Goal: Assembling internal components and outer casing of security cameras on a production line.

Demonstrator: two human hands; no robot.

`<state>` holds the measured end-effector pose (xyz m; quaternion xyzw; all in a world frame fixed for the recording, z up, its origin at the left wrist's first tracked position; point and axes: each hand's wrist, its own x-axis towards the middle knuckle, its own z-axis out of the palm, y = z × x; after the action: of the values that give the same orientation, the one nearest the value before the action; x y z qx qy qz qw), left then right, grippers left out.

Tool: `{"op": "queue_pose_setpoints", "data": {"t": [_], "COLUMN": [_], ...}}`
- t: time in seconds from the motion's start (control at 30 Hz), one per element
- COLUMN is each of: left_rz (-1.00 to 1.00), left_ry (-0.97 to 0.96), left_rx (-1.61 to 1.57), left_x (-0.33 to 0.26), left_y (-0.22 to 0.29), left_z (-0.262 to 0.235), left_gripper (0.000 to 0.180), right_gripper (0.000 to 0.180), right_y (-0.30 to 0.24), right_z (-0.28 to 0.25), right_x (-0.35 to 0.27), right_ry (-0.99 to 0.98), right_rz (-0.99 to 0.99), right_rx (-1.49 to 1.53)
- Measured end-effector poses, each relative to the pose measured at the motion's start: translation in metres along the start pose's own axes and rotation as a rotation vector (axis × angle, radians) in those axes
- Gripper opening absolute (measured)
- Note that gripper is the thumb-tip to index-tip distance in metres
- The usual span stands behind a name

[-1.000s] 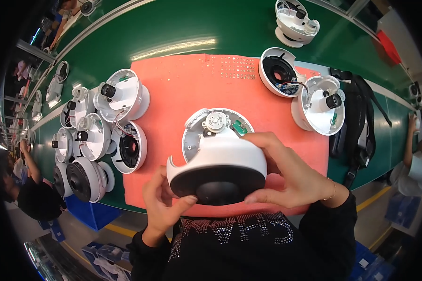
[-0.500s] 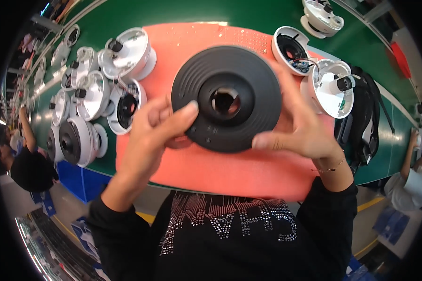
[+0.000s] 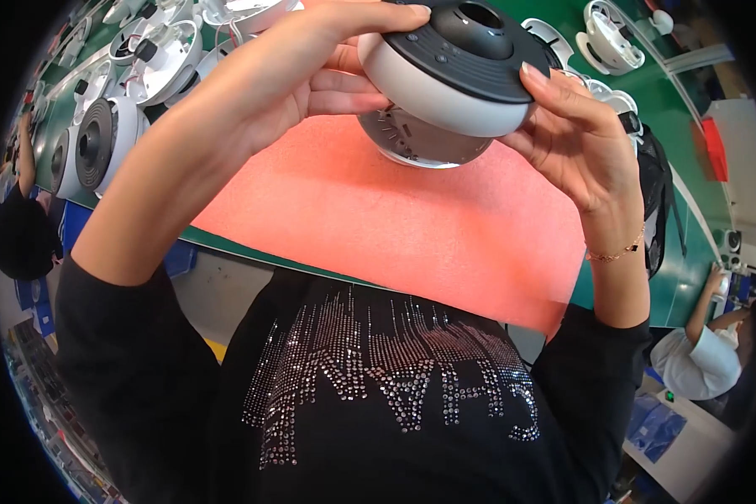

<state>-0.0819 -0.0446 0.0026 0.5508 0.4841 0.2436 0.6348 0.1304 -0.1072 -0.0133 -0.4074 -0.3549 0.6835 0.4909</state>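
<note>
Above the far part of the coral mat point(image 3: 378, 235) I hold a round white housing point(image 3: 441, 97) with a black ridged disc face point(image 3: 470, 67) and a raised central opening. It is tilted, face upward. My left hand point(image 3: 336, 63) grips its left side, thumb on the black face and fingers around the white side. My right hand point(image 3: 575, 122) is closed on the right edge, thumb on top and fingers beneath. Under the housing shows a shiny greyish rounded part point(image 3: 420, 139) with a pale lower rim; I cannot tell whether it is attached.
White open housings point(image 3: 168, 63) and black-faced units point(image 3: 97, 143) crowd the left of the green table point(image 3: 676, 248). At the right stand another open housing point(image 3: 611, 38) and a black bag point(image 3: 657, 202). Co-workers sit at either side, one in a white sleeve point(image 3: 697, 361).
Both hands have lifted the housing away from my body and tilted it, so its white side and the greyish part beneath now show. The whole view has shifted too.
</note>
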Motion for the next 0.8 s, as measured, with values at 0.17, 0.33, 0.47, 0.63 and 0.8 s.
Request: {"op": "queue_pose_setpoints", "data": {"t": [0.17, 0.33, 0.47, 0.63, 0.8], "left_rz": [0.133, 0.189, 0.132, 0.152, -0.02], "left_ry": [-0.073, -0.072, -0.126, -0.072, -0.004], "left_rx": [0.03, -0.067, -0.326, -0.786, -1.317], "left_x": [-0.008, 0.003, -0.014, -0.022, -0.034], "left_y": [-0.009, -0.031, -0.03, -0.092, -0.128], "left_z": [-0.001, -0.003, -0.006, -0.035, -0.022], "left_gripper": [0.045, 0.054, 0.035, 0.047, 0.042], "right_gripper": [0.059, 0.073, 0.073, 0.039, 0.058], "right_y": [-0.001, 0.005, -0.033, -0.101, -0.102], "right_z": [0.01, 0.005, -0.007, -0.109, -0.274], "right_x": [-0.005, -0.005, -0.023, -0.019, 0.003], "right_ry": [0.005, -0.086, -0.084, 0.528, 0.95], "right_rz": [-0.09, -0.213, -0.124, -0.506, -0.317], "right_rx": [-0.205, -0.308, -0.449, -0.517, 0.167]}}
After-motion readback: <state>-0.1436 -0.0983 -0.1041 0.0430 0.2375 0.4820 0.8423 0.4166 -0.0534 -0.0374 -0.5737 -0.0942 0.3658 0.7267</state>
